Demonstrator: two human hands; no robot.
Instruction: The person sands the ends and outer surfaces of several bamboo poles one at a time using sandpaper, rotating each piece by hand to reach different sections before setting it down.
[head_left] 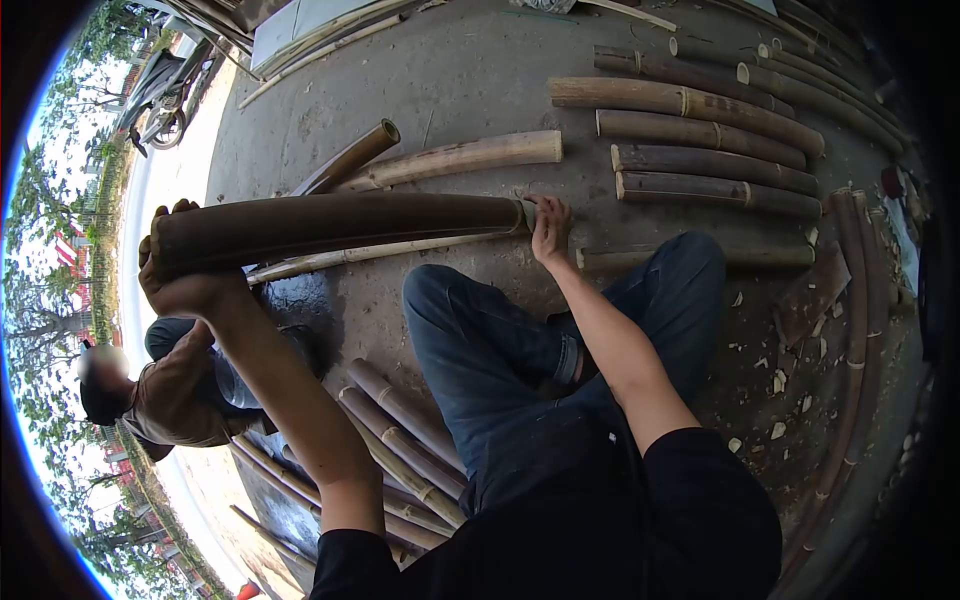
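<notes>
A thick dark bamboo piece (pixel 340 222) is held up across the view, above the floor and in front of the knees. My left hand (pixel 190 270) grips its near, wide-looking left end, with fingertips showing over the top edge and end. At the other end, my right hand (pixel 550 228) has its fingers bent against the rim. Behind the held piece lie a pale bamboo length (pixel 460 160) and a shorter bamboo piece with an open end (pixel 355 155). A thin bamboo pole (pixel 375 254) shows just below it.
Several cut bamboo lengths (pixel 710 135) lie in a row at the upper right. More bamboo poles (pixel 410 450) are at the lower left, near a seated person (pixel 180 395). Wood chips (pixel 778 430) and long curved poles (pixel 855 330) are on the right. A motorbike (pixel 170 95) stands outside.
</notes>
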